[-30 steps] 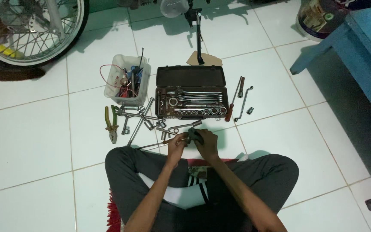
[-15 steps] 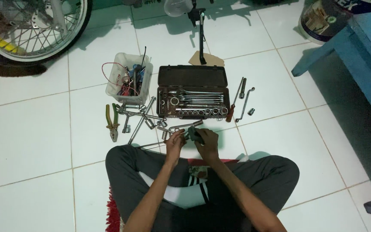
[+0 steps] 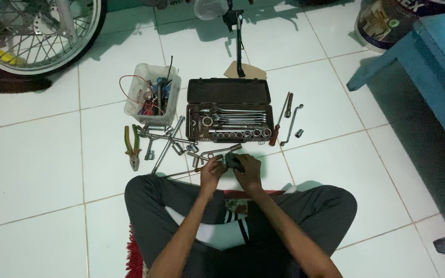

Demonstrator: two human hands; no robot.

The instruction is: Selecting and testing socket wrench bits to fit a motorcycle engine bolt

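Note:
I sit cross-legged on a white tiled floor. My left hand [image 3: 211,171] and my right hand [image 3: 247,170] meet just above my knees, both closed around a small dark part [image 3: 231,160]; what it is stays too small to tell. Right in front of them lie loose sockets and wrenches [image 3: 202,153]. Beyond stands an open dark socket case [image 3: 229,109] with wrenches and a row of sockets inside.
A clear plastic tub [image 3: 152,94] of screwdrivers and wire stands left of the case. Green-handled pliers [image 3: 132,146] and a cross wrench [image 3: 167,140] lie nearby. A bent wrench [image 3: 290,125], a spoked wheel [image 3: 34,33], a kickstand [image 3: 239,49] and a blue bench [image 3: 428,72] surround.
My hands stay together on the small part with only slight finger shifts. The view has tilted a little, so everything sits slightly lower in the frame.

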